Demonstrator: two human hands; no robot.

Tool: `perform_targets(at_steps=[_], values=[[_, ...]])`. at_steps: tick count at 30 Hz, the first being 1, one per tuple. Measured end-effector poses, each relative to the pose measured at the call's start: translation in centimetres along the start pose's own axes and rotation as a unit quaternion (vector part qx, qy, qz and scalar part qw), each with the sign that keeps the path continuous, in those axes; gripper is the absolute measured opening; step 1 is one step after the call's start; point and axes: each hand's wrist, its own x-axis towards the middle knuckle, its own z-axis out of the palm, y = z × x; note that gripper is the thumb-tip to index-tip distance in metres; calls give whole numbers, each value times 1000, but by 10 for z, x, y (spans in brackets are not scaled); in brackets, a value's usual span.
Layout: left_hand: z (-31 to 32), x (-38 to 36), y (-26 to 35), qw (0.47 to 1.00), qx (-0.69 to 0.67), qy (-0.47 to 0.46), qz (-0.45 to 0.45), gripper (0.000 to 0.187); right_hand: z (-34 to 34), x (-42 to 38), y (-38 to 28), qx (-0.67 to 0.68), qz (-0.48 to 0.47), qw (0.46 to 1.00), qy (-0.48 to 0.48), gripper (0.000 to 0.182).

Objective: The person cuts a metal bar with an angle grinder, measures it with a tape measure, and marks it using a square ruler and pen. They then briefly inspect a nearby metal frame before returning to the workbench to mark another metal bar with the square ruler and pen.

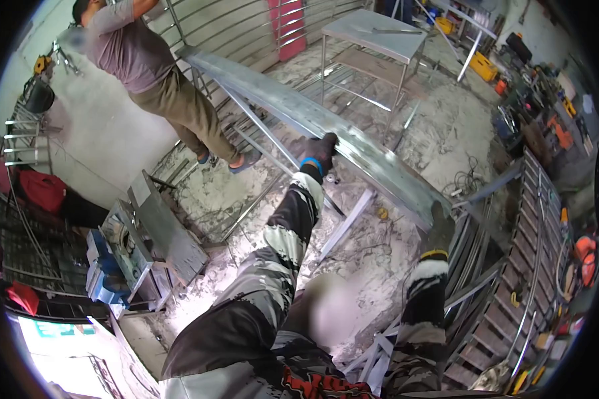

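A long grey metal panel (373, 159) runs diagonally from the upper left to the lower right, with metal legs beneath it. My left hand (321, 151), dark and with a blue band at the wrist, is closed at the panel's near edge, its fingers wrapped over the rim. Further right, my right hand (440, 229), with a yellow band at the wrist, lies with its fingers extended on the panel's lower right end. Both sleeves are black, white and grey.
A person (140, 60) stands at the upper left beside the panel's far end. A small metal table (373, 33) stands behind. A ladder-like metal frame (512, 286) leans at right, tools (562, 133) lie beyond, and a workbench (130, 233) is at left.
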Motion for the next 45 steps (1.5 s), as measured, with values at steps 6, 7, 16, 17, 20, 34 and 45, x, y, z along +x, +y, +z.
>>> perform_targets(at_steps=[6, 7, 16, 17, 20, 34, 45], values=[[14, -30, -8, 999, 24, -24, 40, 35, -44, -13, 1, -2, -16, 1000, 15, 73], [13, -34, -4, 998, 27, -56, -4, 35, -62, -6, 12, -9, -19, 1000, 3, 73], [18, -24, -21, 994, 77, 5, 82, 49, -75, 2, 13, -141, -79, 985, -57, 74], [16, -24, -16, 996, 74, -7, 52, 48, -56, -17, -2, -97, -46, 994, -19, 75], [10, -37, 9, 995, 73, -68, 9, 45, -54, -14, 1, -14, -15, 1000, -16, 81], [5, 1, 21, 991, 89, -86, -47, 51, -10, -51, 3, 25, -1, 1000, 19, 80], [28, 56, 16, 989, 107, -105, -3, 55, 1, -10, 9, 43, -5, 999, -1, 83]])
